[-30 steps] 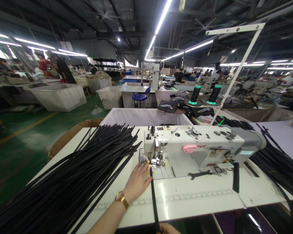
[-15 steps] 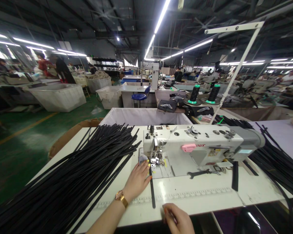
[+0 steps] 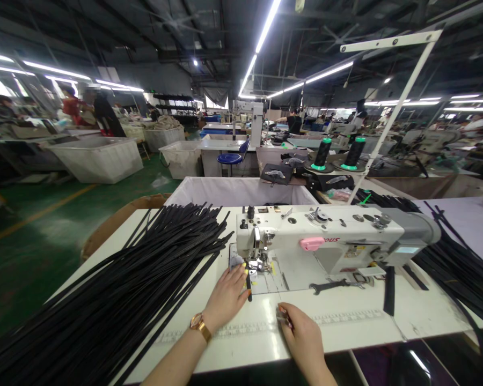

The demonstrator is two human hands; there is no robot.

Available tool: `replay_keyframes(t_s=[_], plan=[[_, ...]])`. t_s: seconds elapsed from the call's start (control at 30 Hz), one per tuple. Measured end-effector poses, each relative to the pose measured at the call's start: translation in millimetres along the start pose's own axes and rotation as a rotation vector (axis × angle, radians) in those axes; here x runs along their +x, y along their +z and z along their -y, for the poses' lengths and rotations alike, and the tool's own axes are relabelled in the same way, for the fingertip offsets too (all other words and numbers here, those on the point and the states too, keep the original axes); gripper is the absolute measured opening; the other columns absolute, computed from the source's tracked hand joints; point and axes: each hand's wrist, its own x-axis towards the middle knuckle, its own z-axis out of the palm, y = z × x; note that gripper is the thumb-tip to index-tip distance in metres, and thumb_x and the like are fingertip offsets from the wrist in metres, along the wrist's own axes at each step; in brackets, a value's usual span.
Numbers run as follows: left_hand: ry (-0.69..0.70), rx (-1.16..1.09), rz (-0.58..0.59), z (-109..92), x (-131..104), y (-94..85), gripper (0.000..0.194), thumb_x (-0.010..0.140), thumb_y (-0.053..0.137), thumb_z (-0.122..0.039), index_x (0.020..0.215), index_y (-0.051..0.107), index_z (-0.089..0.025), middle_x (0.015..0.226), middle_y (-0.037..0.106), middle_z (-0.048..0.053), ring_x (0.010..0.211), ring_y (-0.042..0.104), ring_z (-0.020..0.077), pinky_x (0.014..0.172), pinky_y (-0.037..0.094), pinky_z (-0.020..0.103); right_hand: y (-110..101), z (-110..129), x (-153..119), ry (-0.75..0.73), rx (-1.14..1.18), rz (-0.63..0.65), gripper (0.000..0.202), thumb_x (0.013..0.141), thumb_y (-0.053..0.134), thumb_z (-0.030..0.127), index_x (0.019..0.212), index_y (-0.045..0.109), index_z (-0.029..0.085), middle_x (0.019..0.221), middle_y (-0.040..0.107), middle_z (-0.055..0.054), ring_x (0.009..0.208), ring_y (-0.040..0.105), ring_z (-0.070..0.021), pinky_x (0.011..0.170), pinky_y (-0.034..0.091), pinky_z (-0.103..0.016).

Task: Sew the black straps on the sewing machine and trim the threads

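A white sewing machine (image 3: 317, 230) stands on the pale table. Under its presser foot runs a black strip (image 3: 249, 288), whose short near end shows beside my fingers. My left hand (image 3: 230, 292), with a gold watch at the wrist, lies flat on the strip's left side, fingers spread close to the needle area. To the right, my right hand (image 3: 300, 329) is curled above the table over the printed ruler (image 3: 346, 316); its fingers are closed round something small and metallic that I cannot make out. A large bundle of black strips (image 3: 137, 279) covers the table's left side.
A wrench (image 3: 330, 286) lies at the machine's base. More black strips (image 3: 459, 273) are on the right. Beyond the table stand a fabric-lined bin (image 3: 217, 190), two black thread cones (image 3: 321, 154) and a blue stool (image 3: 229, 159). Several people are in the background.
The black strip has moved forward under the machine, so much less of it shows on the near side. My right hand has moved up and slightly right, further over the table.
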Motion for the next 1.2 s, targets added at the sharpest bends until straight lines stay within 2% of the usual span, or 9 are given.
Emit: replay_keyframes(t_s=[0.23, 0.63, 1.2], plan=[[0.004, -0.006, -0.005, 0.5, 0.4, 0.0, 0.046, 0.094, 0.045, -0.034, 0.137, 0.043, -0.018, 0.147, 0.041, 0.010, 0.136, 0.037, 0.0273, 0.110, 0.035, 0.052, -0.2, 0.0, 0.2, -0.032, -0.002, -0.045, 0.032, 0.076, 0.047, 0.014, 0.101, 0.066, 0.021, 0.092, 0.076, -0.004, 0.080, 0.071, -0.0186, 0.068, 0.055, -0.027], [0.012, -0.036, -0.046, 1.0, -0.1, 2.0, 0.045, 0.093, 0.048, -0.031, 0.137, 0.044, -0.020, 0.144, 0.045, 0.011, 0.134, 0.040, 0.0282, 0.110, 0.035, 0.053, -1.4, 1.1, 1.1, -0.013, 0.008, -0.010, 0.031, 0.079, 0.046, 0.015, 0.102, 0.066, 0.022, 0.093, 0.076, -0.004, 0.082, 0.071, -0.0189, 0.070, 0.054, -0.027], [-0.002, -0.025, -0.013, -0.7, -0.7, 2.8, 0.045, 0.094, 0.045, -0.032, 0.137, 0.044, -0.018, 0.145, 0.044, 0.012, 0.135, 0.039, 0.0279, 0.111, 0.034, 0.053, -1.6, 2.0, 0.3, -0.003, 0.015, 0.005, 0.034, 0.077, 0.045, 0.012, 0.102, 0.065, 0.022, 0.095, 0.075, -0.004, 0.083, 0.070, -0.0194, 0.072, 0.054, -0.029]])
